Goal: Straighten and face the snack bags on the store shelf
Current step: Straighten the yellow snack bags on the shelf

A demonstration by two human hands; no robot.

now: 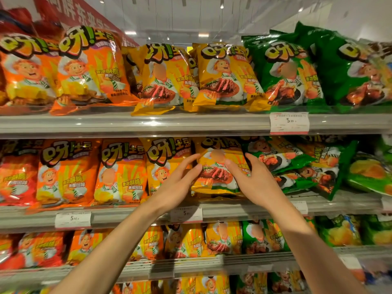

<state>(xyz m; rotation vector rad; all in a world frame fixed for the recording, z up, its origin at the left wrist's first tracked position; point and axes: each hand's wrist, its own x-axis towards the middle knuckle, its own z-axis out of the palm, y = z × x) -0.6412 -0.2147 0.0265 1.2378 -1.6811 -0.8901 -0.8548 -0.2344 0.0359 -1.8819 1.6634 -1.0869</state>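
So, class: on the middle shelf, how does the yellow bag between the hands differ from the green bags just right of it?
The yellow bag stands upright, front facing out; the green bags lie tipped sideways and piled. The left hand and right hand touch the yellow bag; nothing touches the green bags. Both show the same cartoon chef.

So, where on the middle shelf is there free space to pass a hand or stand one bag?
Little. The only bare strip is the grey shelf lip under the right hand, between the yellow steak-picture bag and the fallen green bags. Leftwards, orange bags stand packed edge to edge; the left hand covers another yellow bag.
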